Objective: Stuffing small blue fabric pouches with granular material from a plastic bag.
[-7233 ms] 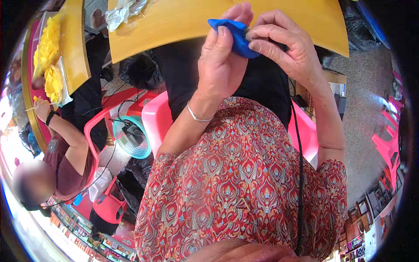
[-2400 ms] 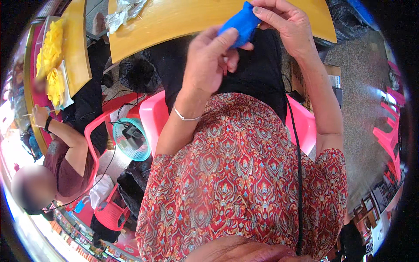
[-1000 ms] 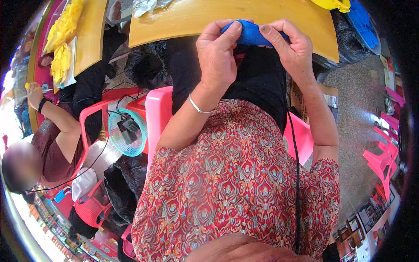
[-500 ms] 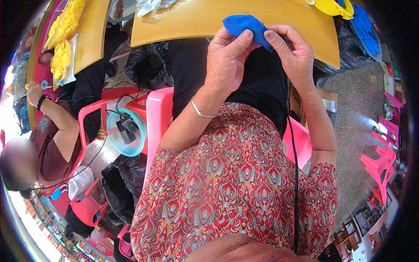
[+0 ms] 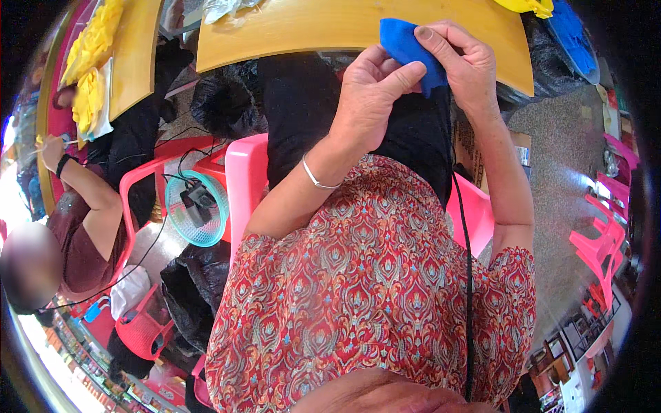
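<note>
Both the left hand (image 5: 370,95) and right hand (image 5: 468,72) pinch one blue cloth piece (image 5: 405,47) between thumb and fingers by the near edge of the yellow table (image 5: 296,31), the piece now tilted more steeply and farther right than a moment ago, so its handling seems unfinished.

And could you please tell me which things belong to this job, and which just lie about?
Job:
blue cloth-like piece, held by left hand and right hand
perhaps the matching blue pieces, upper right

Apparently lying about:
teal basket
white bag
pink stool
</note>
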Tool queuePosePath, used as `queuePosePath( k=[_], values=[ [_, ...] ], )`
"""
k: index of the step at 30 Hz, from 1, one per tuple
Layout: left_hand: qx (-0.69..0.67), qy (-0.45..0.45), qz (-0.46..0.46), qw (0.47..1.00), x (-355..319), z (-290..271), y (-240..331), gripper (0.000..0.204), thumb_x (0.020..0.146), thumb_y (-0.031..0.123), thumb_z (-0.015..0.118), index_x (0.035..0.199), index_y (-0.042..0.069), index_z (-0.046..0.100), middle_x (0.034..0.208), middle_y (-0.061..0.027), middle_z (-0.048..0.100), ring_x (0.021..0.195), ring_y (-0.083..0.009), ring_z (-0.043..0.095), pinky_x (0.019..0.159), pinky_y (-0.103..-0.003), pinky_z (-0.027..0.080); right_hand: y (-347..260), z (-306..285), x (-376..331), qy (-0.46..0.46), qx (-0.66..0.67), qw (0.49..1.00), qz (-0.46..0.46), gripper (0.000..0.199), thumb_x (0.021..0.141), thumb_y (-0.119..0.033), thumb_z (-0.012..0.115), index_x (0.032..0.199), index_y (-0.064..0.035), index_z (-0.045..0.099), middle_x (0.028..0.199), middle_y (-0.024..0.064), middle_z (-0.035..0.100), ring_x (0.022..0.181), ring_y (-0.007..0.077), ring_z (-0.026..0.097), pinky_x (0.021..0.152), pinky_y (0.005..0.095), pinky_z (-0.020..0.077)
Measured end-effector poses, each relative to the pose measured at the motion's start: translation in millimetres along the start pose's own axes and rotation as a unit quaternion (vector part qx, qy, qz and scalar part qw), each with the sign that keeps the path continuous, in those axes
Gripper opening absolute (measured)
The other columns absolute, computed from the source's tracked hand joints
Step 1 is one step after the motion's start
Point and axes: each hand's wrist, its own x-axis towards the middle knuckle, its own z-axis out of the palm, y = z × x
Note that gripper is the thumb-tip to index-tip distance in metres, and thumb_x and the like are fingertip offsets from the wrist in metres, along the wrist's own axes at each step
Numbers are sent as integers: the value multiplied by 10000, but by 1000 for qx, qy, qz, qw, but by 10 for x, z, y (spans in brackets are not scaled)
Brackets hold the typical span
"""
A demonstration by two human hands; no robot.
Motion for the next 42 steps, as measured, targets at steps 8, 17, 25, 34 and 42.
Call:
queuePosePath(
  k=[8,17,25,34,42],
  values=[
    [-95,-22,-122,988,71,-130,143,356,955,184,572,1202,-63,507,1047,-142,646,926,-217,659,804,-370,573,76,-10,12,63,124,983,124,200,892,-255,686,883,-56,703,725,-40,598,635,31,507,578,181,396],
    [-16,-22,-118,993,75,-142,70,326,878,128,671,1127,-55,567,1045,-152,652,904,-219,665,791,-385,582,132,-66,-17,20,83,990,114,198,891,-258,684,908,-61,701,729,-45,594,620,33,497,576,174,390],
    [24,-47,-133,990,49,-152,54,337,877,127,668,1135,-57,554,1021,-159,657,865,-210,665,739,-342,578,180,-116,49,-44,174,960,216,263,894,-307,671,1016,-75,680,808,-43,620,666,22,539,556,177,406],
    [-92,-112,-263,954,104,-278,106,373,926,207,587,1181,-60,537,983,-148,649,769,-180,593,673,-306,486,180,-218,31,-106,172,957,210,400,928,-353,611,1206,-65,611,991,-2,636,853,64,586,720,206,463],
    [-297,-199,-297,886,165,-381,81,456,990,344,461,1165,-71,530,894,-158,664,714,-181,610,674,-333,528,254,-302,20,-254,247,934,44,435,959,-315,562,1282,-24,555,1214,81,611,1119,165,573,948,311,446]
  ],
)
